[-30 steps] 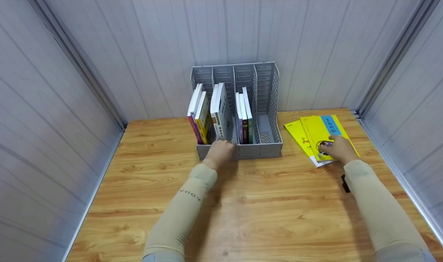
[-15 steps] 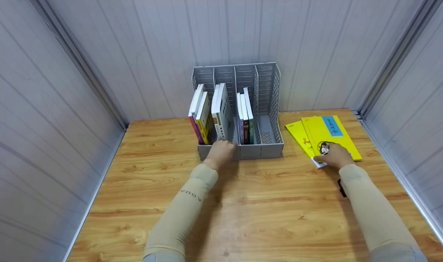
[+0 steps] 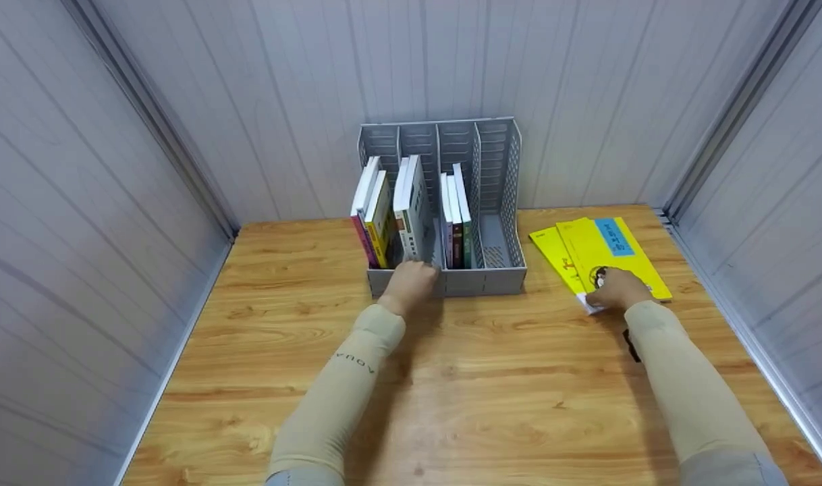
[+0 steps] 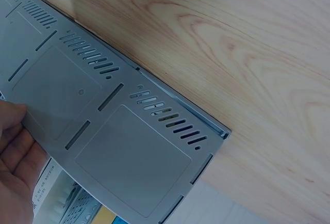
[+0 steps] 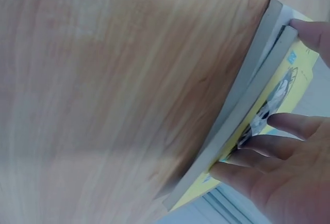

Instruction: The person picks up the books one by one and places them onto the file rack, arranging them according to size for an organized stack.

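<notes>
In the head view, my left hand (image 3: 411, 285) grips the low front wall of a grey file rack (image 3: 485, 282). The left wrist view has that hand (image 4: 18, 164) at the rim of the rack's slotted wall (image 4: 134, 162). On the right, my right hand (image 3: 619, 289) rests on a yellow book (image 3: 644, 263) with a blue title panel. Its fingers (image 5: 252, 154) lie extended across the cover in the right wrist view, while the thumb (image 5: 312, 32) touches near a corner. A second yellow book (image 3: 553, 251) lies partly under the first, fanned out to the left.
Upright books fill parts of the rack: a yellow one (image 3: 378, 233) at left, a white one (image 3: 411, 223) beside it, a green-spined one (image 3: 465, 233) further right. The rightmost slot (image 3: 493, 236) shows its bare floor. Panelled walls (image 3: 303, 101) enclose the wooden table (image 3: 465, 378).
My right hand has moved slightly left and nearer me on the yellow cover, its thumb now by the left lower corner. The upper book has turned slightly. My left hand stays on the rack.
</notes>
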Demonstrator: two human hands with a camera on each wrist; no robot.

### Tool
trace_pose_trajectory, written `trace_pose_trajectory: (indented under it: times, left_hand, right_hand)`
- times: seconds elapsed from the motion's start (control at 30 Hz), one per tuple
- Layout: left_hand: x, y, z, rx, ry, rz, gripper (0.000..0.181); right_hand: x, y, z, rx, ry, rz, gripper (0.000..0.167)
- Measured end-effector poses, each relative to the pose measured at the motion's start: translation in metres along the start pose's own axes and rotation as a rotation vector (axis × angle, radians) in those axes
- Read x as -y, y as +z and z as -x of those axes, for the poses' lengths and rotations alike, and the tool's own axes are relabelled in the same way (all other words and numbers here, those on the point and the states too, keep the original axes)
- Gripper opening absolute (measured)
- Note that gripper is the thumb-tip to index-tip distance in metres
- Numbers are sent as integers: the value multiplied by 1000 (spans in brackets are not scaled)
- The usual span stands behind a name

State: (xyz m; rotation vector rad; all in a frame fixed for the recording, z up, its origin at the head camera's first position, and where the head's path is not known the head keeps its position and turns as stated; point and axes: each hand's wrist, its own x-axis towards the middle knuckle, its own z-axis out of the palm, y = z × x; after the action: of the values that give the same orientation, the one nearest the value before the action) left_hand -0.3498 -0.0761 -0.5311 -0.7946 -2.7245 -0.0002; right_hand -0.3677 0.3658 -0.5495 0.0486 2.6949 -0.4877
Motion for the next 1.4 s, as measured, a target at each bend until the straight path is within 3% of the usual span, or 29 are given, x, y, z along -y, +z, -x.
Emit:
trace_pose_trajectory:
  times: [0.4,0.67,0.87,1.1,1.23,1.4]
  left_hand:
    - [-1,1,1,-10,-14,7,14]
    - [-4,1,3,-6,-49,47,17]
    - [-7,-1,4,61,-89,121,16]
    - [-11,0,10,113,-125,206,42]
    - [-9,3,17,83,-118,241,46]
    - [-7,8,23,3,-86,236,42]
  right_hand:
    - [10,-5,3,81,-24,105,60]
    - [6,-3,5,71,-31,127,44]
    - [-1,-1,10,-38,-48,138,33]
    - [-3,2,18,-159,-75,132,29]
    - [-3,1,24,-199,-73,111,37]
    - [-6,-4,32,-292,-84,66,49]
